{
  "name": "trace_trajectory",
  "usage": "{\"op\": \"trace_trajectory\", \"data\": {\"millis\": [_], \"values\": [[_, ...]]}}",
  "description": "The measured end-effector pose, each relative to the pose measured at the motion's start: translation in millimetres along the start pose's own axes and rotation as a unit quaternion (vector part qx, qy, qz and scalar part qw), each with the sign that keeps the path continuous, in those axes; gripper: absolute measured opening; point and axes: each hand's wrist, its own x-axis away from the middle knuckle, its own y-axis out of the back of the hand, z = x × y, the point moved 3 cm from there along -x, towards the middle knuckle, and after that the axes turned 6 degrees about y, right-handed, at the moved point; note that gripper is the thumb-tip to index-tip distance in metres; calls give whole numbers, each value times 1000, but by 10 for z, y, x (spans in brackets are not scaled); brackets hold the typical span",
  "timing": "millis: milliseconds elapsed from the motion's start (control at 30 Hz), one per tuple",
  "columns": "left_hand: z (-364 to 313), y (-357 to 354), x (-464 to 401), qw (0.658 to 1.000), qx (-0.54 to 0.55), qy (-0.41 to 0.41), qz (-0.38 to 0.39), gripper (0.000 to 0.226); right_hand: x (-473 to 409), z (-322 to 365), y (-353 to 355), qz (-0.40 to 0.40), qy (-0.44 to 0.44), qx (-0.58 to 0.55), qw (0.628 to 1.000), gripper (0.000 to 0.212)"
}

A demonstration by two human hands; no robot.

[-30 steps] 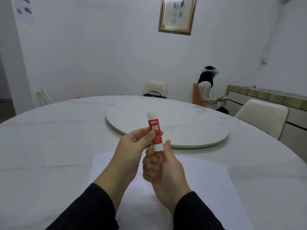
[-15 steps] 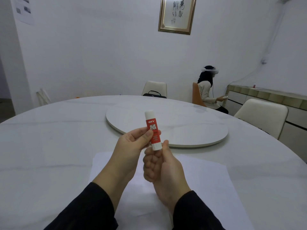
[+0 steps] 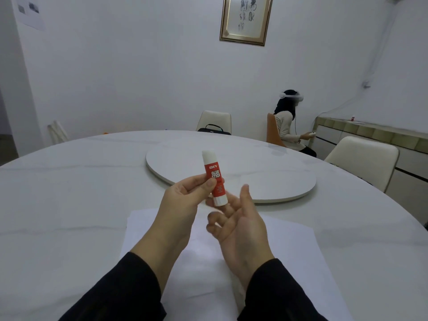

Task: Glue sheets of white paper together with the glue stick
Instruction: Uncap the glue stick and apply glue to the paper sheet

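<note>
A red and white glue stick (image 3: 214,178) with its white cap on stands upright in the air, pinched between thumb and fingers of my left hand (image 3: 183,205). My right hand (image 3: 238,224) hovers just right of and below it, palm turned up, fingers spread, and its fingertips are near the stick's white base. Beneath both hands, white paper sheets (image 3: 289,251) lie flat on the table near its front edge; my forearms cover their middle.
The round white marble table (image 3: 69,205) carries a raised turntable (image 3: 266,181) beyond my hands. Cream chairs (image 3: 363,158) stand at the far side and right. A person (image 3: 287,121) with a headset sits at the back right beside a low cabinet.
My right hand has let go of the glue stick's base and opened, palm up. The left hand keeps the stick upright at about the same place.
</note>
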Motion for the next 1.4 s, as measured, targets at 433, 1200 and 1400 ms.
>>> {"op": "trace_trajectory", "data": {"millis": [433, 1200, 1400], "values": [[470, 712, -121, 763, -635, 96, 72, 84, -149, 366, 339, -168, 130, -147, 966, 13], [403, 1008, -374, 676, -726, 111, -69, 102, -197, 243, 397, -189, 85, -77, 975, 26], [373, 1077, -442, 673, -724, 116, -99, 74, -205, 235, 398, -185, 83, -79, 976, 26]]}}
